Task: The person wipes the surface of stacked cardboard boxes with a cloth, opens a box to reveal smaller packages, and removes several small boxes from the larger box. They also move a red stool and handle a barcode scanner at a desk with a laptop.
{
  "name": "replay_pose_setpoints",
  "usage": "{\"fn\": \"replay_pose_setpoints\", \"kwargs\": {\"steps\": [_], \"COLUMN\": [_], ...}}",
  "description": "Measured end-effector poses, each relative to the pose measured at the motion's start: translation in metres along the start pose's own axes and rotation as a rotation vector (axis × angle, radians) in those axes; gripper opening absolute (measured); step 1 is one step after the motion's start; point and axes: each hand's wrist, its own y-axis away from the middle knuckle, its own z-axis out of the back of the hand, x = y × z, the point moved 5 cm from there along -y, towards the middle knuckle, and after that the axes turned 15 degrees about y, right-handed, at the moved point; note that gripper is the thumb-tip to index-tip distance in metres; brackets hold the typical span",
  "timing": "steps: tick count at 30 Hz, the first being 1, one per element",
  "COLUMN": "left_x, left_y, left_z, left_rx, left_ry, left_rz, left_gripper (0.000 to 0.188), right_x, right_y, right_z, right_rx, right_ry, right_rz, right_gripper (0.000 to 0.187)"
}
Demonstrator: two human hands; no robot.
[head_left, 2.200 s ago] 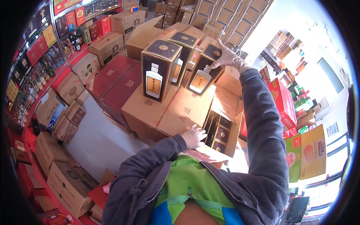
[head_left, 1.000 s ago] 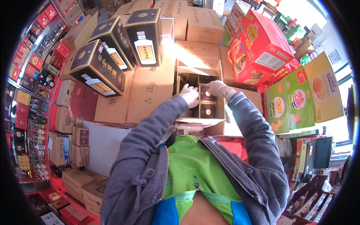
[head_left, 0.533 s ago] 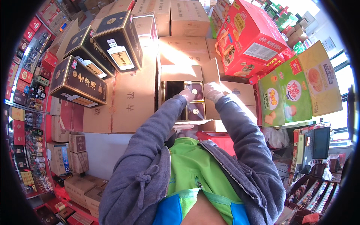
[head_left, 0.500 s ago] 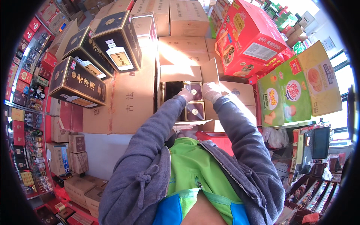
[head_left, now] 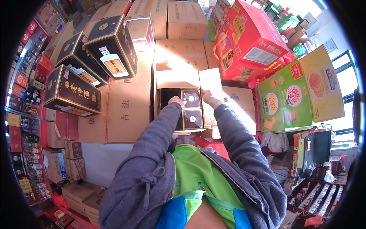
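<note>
An open cardboard carton point(head_left: 178, 79) stands in front of me with its flaps raised. Inside it, on the right side, sit two dark gift boxes with gold edges, a far one point(head_left: 191, 98) and a near one point(head_left: 193, 119). The left part of the carton is a dark gap. My left hand point(head_left: 175, 101) reaches over this gap, its fingers curled against the left edge of the far box; the fingertips are partly hidden. My right hand point(head_left: 211, 100) is closed over the carton's right side, below the sunlit flap point(head_left: 210, 79).
Tall dark boxes point(head_left: 111, 47) with bottle pictures stand on a large carton point(head_left: 127, 108) at left. Red food boxes point(head_left: 249, 38) are stacked at far right, beside an open green carton point(head_left: 284, 91). Cartons line the back; a laptop point(head_left: 319, 147) sits lower right.
My left hand has slid left, from the far box's top to its left edge. My right hand stays at the carton's right side. The whole view has shifted slightly.
</note>
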Motion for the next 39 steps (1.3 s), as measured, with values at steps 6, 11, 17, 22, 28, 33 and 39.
{"fn": "replay_pose_setpoints", "kwargs": {"steps": [6,11,17,22,28,33,39], "left_x": [0.006,0.014,0.021,0.039,0.072,0.054,-0.013], "left_y": [-0.003,-0.004,-0.004,-0.014,-0.067,-0.038,0.039], "left_z": [0.0,0.003,0.017,0.008,-0.032,-0.029,0.031], "left_rx": [0.034,0.014,-0.09,-0.184,0.081,0.074,0.036], "left_ry": [-0.02,0.022,0.021,0.112,0.237,0.505,0.452], "left_rz": [0.024,0.069,0.081,0.11,0.1,0.109,0.033], "left_gripper": [0.043,0.043,0.034,0.028,0.027,0.051,0.075], "right_x": [-0.019,-0.014,0.009,0.045,0.049,0.046,0.044], "right_y": [-0.009,0.005,0.04,0.038,0.027,0.032,0.046], "right_z": [-0.019,-0.026,-0.019,-0.031,-0.034,-0.014,0.031], "right_rx": [0.176,0.09,-0.325,-0.119,0.108,0.145,0.017], "right_ry": [-0.537,-0.535,0.454,0.561,0.195,0.166,0.06], "right_rz": [0.144,0.184,0.35,0.142,0.039,0.113,0.271], "right_gripper": [0.046,0.055,0.042,0.03,0.036,0.026,0.026]}}
